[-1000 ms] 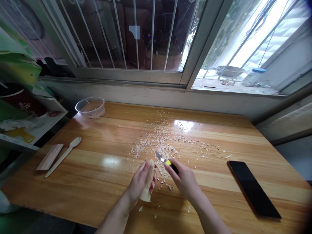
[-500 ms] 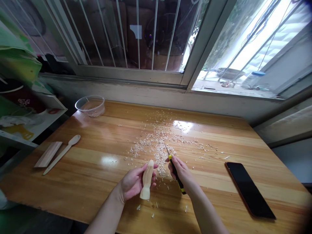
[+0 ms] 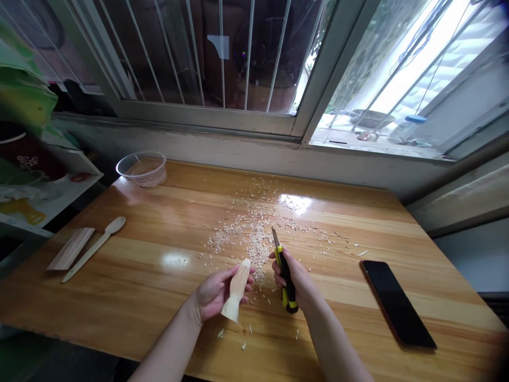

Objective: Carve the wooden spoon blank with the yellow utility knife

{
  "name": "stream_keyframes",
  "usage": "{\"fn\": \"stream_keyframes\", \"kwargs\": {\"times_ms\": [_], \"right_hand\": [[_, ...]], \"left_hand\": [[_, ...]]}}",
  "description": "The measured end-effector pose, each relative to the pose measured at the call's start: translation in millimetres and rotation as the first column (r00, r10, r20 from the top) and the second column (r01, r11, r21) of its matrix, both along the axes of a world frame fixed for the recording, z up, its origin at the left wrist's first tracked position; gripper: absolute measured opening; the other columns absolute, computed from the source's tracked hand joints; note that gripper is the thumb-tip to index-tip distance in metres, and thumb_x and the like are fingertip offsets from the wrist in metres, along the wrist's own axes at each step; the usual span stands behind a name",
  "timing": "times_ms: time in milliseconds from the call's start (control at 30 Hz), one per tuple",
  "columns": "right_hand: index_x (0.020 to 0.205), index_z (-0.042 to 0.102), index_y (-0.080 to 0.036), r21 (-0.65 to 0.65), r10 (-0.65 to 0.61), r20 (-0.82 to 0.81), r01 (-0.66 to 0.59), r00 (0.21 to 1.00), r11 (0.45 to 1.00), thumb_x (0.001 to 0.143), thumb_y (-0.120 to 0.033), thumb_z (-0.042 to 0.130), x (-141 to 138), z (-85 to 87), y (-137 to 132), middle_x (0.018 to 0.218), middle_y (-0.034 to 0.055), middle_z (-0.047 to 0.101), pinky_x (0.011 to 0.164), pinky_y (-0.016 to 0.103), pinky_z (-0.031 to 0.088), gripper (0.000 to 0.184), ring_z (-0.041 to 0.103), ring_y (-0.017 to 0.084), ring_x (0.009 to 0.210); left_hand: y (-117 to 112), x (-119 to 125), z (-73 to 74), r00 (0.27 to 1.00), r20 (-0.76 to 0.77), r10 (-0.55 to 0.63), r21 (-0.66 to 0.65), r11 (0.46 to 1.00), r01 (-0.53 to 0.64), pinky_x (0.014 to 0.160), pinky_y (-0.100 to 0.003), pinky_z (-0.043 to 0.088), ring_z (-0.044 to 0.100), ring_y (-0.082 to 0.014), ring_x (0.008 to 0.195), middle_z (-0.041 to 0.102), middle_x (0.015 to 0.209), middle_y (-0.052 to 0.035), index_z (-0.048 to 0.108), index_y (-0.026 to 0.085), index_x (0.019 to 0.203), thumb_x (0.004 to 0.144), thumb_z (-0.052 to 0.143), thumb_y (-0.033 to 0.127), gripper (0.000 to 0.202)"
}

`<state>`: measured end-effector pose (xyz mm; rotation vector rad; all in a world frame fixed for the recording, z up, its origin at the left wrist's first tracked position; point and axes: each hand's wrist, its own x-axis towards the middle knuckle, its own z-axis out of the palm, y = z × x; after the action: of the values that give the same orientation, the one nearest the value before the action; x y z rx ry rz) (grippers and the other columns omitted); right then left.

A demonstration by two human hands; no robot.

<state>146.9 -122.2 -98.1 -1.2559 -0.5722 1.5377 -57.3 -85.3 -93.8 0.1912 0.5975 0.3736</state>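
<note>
My left hand (image 3: 214, 297) holds a pale carved piece of wood (image 3: 237, 289), narrow in the middle and flared at its lower end, the fingers curled behind it. My right hand (image 3: 296, 281) is wrapped round a black and yellow utility knife (image 3: 287, 278). Its blade is out and points away from me, apart from the wood. Beneath and beyond both hands, a heap of small wood shavings (image 3: 258, 239) is spread over the tabletop. A few larger chips lie near the front, below the carved piece.
On the wooden table (image 3: 159, 302), a wooden spoon (image 3: 95, 249) and a flat wood strip (image 3: 71, 248) lie at left. A clear plastic bowl (image 3: 143, 172) stands at the back left. A phone (image 3: 397, 302) rests at right. A barred window (image 3: 207, 114) runs behind the table.
The carved wood has turned in my left hand, its flared end swinging left. My right hand has rotated the knife, so its side shows more and the blade points farther up. The view has shifted slightly.
</note>
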Motion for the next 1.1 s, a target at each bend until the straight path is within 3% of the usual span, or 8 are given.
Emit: {"fn": "stream_keyframes", "kwargs": {"times_ms": [167, 467, 667, 767, 900, 1000, 1100], "right_hand": [[0.083, 0.054, -0.02, -0.003, 0.052, -0.121, -0.053, 0.991, 0.999, 0.072, -0.065, 0.057, 0, -6.6, 9, 0.052, -0.0101, 0.04, 0.04, 0.019, 0.025, 0.046, 0.026, 0.004, 0.036], [0.084, 0.054, -0.021, 0.042, 0.061, -0.3, -0.051, 0.952, 0.998, 0.074, -0.063, 0.057, 12, -19.8, 18, 0.055, -0.0106, 0.032, 0.042, 0.02, 0.024, 0.043, 0.018, 0.004, 0.038], [0.084, 0.053, -0.022, 0.086, 0.049, -0.337, -0.021, 0.94, 0.996, 0.078, -0.065, 0.052, 13, -24.6, 17, 0.055, -0.0103, 0.028, 0.043, 0.02, 0.023, 0.043, 0.016, 0.005, 0.039], [0.085, 0.053, -0.023, 0.129, 0.026, -0.311, 0.016, 0.95, 0.991, 0.078, -0.067, 0.049, 15, -25.4, 15, 0.056, -0.0105, 0.025, 0.042, 0.019, 0.021, 0.045, 0.013, 0.005, 0.04], [0.088, 0.05, -0.025, 0.206, -0.006, -0.221, 0.053, 0.975, 0.977, 0.082, -0.068, 0.039, 17, -23.7, 9, 0.057, -0.0102, 0.026, 0.042, 0.02, 0.022, 0.045, 0.012, 0.006, 0.039], [0.087, 0.048, -0.026, 0.261, 0.001, -0.104, 0.026, 0.995, 0.965, 0.085, -0.07, 0.028, 16, -16.5, 7, 0.057, -0.0094, 0.029, 0.042, 0.021, 0.024, 0.049, 0.015, 0.006, 0.038], [0.088, 0.049, -0.025, 0.302, 0.026, 0.067, -0.045, 0.997, 0.952, 0.085, -0.071, 0.027, 19, -3.3, 13, 0.057, -0.008, 0.034, 0.041, 0.022, 0.025, 0.051, 0.024, 0.007, 0.038]], "left_hand": [[7, 3, -2.6, 0.998, -0.023, 0.064, 0.036, 0.997, -0.063, 0.046, -0.019, 0.044, 0.059, -0.0113, 0.059, 0.063, 0.079, -0.0067, 0.058, 0.009, 0.116, 0.091, 0.047, 0.038, 0.039], [18, 11, -12.2, 0.99, 0.097, 0.103, 0.002, 0.995, -0.103, 0.058, -0.018, 0.046, 0.052, -0.0107, 0.068, 0.053, 0.082, -0.0078, 0.056, 0.002, 0.113, 0.09, 0.05, 0.027, 0.034], [18, 22, -22.7, 0.99, 0.136, 0.038, 0.044, 0.998, -0.044, 0.036, -0.009, 0.028, 0.04, -0.0054, 0.054, 0.043, 0.076, -0.0023, 0.057, 0.005, 0.104, 0.088, 0.052, 0.03, 0.031], [19, 28, -22.9, 0.991, 0.133, 0.033, 0.136, 0.989, -0.051, 0.037, -0.011, 0.027, 0.04, -0.0051, 0.053, 0.043, 0.076, -0.001, 0.059, 0.009, 0.097, 0.084, 0.058, 0.026, 0.021], [20, 37, -18.0, 0.992, 0.104, 0.076, 0.273, 0.957, -0.102, 0.048, -0.014, 0.037, 0.047, -0.0059, 0.059, 0.049, 0.078, -0.0009, 0.059, 0.012, 0.096, 0.077, 0.068, 0.025, 0.024], [25, 43, -14.1, 0.991, 0.036, 0.127, 0.375, 0.918, -0.131, 0.055, -0.016, 0.042, 0.052, -0.0066, 0.062, 0.055, 0.078, -0.002, 0.06, 0.012, 0.095, 0.075, 0.072, 0.027, 0.027], [35, 46, -11.5, 0.984, -0.057, 0.17, 0.473, 0.873, -0.123, 0.052, -0.016, 0.044, 0.054, -0.0064, 0.056, 0.059, 0.072, -0.0014, 0.059, 0.012, 0.089, 0.075, 0.072, 0.031, 0.028]]}}
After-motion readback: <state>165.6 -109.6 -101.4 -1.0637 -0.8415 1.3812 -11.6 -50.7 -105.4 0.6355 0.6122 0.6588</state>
